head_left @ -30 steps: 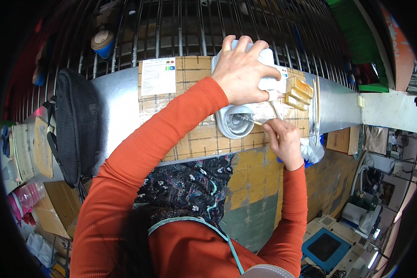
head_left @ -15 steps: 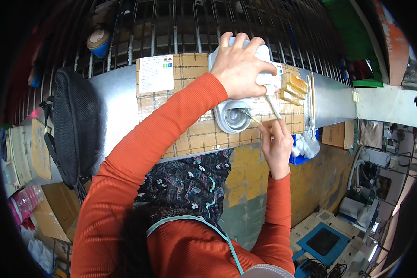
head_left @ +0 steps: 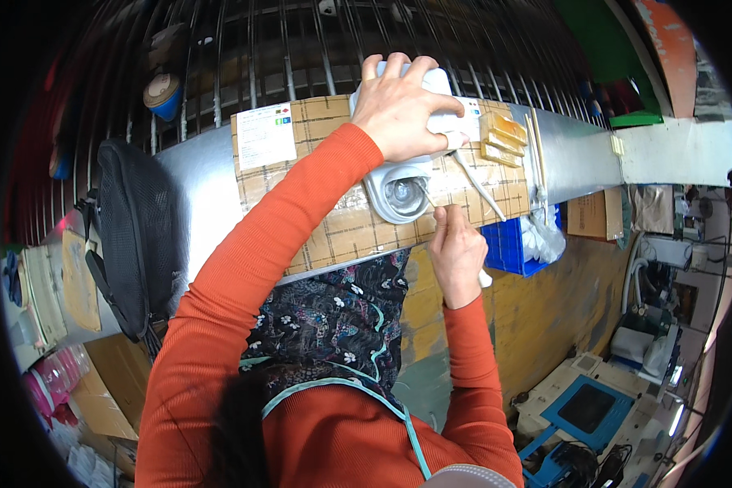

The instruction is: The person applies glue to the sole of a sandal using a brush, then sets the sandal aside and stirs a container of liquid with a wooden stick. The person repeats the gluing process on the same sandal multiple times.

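behind our grey metal bench (head_left: 195, 203) runs a dark wire grille (head_left: 244, 57), and a flattened brown cardboard sheet (head_left: 333, 220) covers the worktop, likely to protect it. our left hand (head_left: 403, 102) is clamped over a white domed plastic device (head_left: 403, 175), pressing it down so it stays put on the cardboard. our right hand (head_left: 455, 248) is closed on a thin tool (head_left: 425, 195) we cannot make out well, its tip at the device's round clear face. yellow blocks (head_left: 500, 138) and a pale stick (head_left: 480, 185) lie just beside.
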